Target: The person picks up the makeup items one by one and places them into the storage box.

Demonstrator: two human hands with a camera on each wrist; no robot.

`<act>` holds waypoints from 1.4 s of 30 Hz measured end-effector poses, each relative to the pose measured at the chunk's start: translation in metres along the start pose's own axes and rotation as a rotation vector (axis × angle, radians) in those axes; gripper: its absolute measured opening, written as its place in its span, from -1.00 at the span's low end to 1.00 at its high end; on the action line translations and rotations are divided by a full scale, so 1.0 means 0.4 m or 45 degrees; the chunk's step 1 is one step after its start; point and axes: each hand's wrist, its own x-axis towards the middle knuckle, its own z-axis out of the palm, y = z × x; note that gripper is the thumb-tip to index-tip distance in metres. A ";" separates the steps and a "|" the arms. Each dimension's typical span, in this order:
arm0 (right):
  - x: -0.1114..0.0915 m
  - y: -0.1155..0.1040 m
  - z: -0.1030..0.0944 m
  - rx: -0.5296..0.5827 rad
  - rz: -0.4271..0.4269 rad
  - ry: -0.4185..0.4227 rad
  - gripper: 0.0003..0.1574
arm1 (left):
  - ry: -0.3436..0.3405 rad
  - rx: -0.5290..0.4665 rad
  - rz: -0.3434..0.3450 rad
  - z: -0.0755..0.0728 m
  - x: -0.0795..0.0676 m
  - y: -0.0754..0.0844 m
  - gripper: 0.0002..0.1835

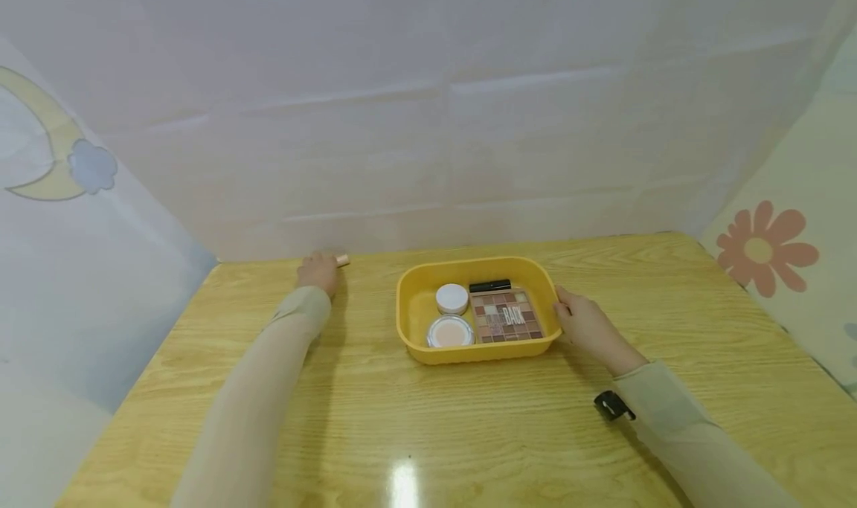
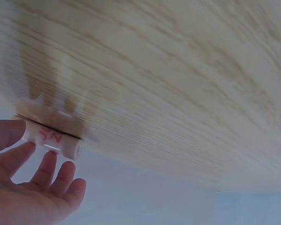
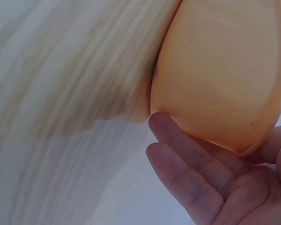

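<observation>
At the table's back edge, my left hand [image 1: 318, 272] has its thumb and curled fingertips on a small pale pink cosmetic tube [image 2: 55, 140] with red lettering. The tube lies on its side on the table, and one end [image 1: 342, 260] sticks out past the hand. My right hand [image 1: 589, 328] holds the right end of a yellow plastic basket [image 1: 482, 353], thumb at the rim and fingers against the outer wall. Inside the basket are an eyeshadow palette [image 1: 507, 317], a black tube [image 1: 489, 286], a white-lidded round jar [image 1: 451, 298] and a round compact [image 1: 451, 332].
The wooden table [image 1: 402, 419] ends at a pale fabric backdrop [image 1: 428, 158] behind. Side panels carry a moon on the left and a red flower [image 1: 759, 249] on the right. A black device [image 1: 612, 405] sits at the right wrist.
</observation>
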 end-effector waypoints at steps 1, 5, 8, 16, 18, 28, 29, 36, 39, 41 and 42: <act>0.001 0.000 0.000 -0.003 -0.001 0.002 -0.37 | -0.004 0.016 0.001 -0.001 0.000 0.003 -0.65; 0.004 0.003 0.000 0.000 0.000 0.000 -0.37 | -0.027 0.007 -0.001 -0.008 0.000 0.010 -0.65; 0.005 0.004 0.001 0.005 -0.006 0.000 -0.37 | -0.055 -0.023 0.009 -0.010 0.003 0.010 -0.62; 0.006 0.004 0.003 0.002 -0.006 0.004 -0.37 | -0.059 0.008 0.060 0.009 0.018 -0.002 -0.65; 0.006 0.004 0.004 0.003 -0.007 0.002 -0.37 | -0.051 0.027 0.057 0.013 0.018 -0.004 -0.68; 0.002 0.003 0.006 0.013 0.006 -0.018 -0.36 | 0.021 0.041 0.013 0.009 0.008 -0.011 -0.70; 0.002 0.003 0.005 0.016 0.007 -0.019 -0.36 | 0.027 0.020 0.009 0.008 0.006 -0.012 -0.70; 0.000 0.000 0.001 0.015 -0.004 -0.012 -0.37 | 0.015 -0.165 -0.022 -0.007 -0.023 -0.016 -0.75; 0.000 0.000 -0.001 0.002 -0.007 -0.007 -0.37 | 0.009 -0.229 -0.036 -0.013 -0.033 -0.013 -0.72; 0.000 0.001 -0.001 0.000 -0.008 -0.004 -0.37 | 0.013 -0.258 -0.037 -0.015 -0.039 -0.007 -0.72; 0.000 0.001 -0.001 0.000 -0.006 -0.002 -0.37 | 0.014 -0.263 -0.033 -0.018 -0.041 -0.003 -0.72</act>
